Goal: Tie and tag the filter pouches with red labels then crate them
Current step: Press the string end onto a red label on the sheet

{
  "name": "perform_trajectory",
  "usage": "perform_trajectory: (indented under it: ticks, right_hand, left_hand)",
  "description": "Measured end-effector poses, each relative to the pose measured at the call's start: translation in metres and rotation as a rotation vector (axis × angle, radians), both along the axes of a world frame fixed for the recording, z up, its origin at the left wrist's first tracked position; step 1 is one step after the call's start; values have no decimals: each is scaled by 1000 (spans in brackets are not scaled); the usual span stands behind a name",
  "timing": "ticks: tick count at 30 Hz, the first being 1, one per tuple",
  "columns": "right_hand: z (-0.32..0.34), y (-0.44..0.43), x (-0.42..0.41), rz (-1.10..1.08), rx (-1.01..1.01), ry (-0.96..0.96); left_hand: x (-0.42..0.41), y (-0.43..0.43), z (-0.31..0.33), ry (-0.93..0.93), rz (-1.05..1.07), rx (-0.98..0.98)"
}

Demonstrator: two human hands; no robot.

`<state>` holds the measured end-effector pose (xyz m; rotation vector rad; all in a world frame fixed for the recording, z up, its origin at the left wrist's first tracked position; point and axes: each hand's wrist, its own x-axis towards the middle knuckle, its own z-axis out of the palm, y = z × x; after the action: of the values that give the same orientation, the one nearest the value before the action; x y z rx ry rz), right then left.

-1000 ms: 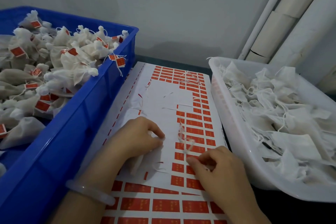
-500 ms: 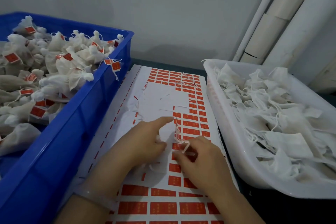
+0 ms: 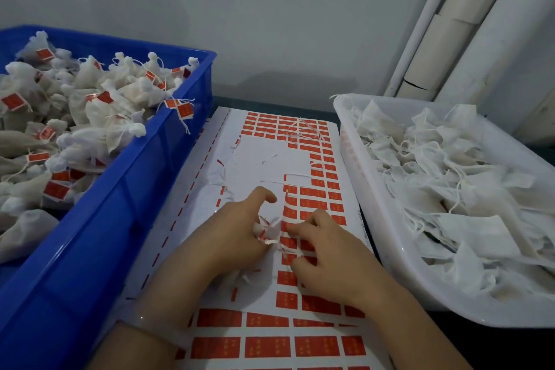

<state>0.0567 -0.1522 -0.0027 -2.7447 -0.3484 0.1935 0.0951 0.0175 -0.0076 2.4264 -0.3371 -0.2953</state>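
Mid-batch for us: crate heaped with tagged pouches, tray full of untagged ones; left hand grips a pouch, right hand beside it, grip unclear.

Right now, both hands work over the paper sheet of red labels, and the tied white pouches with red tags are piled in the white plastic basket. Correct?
No: the head view shows the tied white pouches with red tags piled in the blue plastic crate. The left hand and right hand do work over the paper sheet of red labels.
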Motion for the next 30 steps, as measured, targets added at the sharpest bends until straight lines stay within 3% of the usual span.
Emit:
perform_trajectory:
  ticks: [8, 14, 17, 23, 27, 30]
  right_hand:
    - [-6, -2, 5, 19, -7, -1]
    - [-8, -4, 17, -95, 157, -15]
    - [-7, -4, 25, -66, 112, -36]
    - [-10, 0, 33, 4, 23, -127]
    - [-18, 0, 31, -41, 67, -208]
    - [-21, 7, 30, -25, 76, -282]
  left_hand:
    - [-2, -2, 0, -20, 25, -16]
    - [-1, -5, 3, 4, 6, 34]
    - [-1, -5, 3, -3, -24, 60]
    - [-1, -12, 4, -26, -11, 178]
    - [-1, -7, 3, -55, 154, 40]
    - [3, -7, 3, -63, 111, 72]
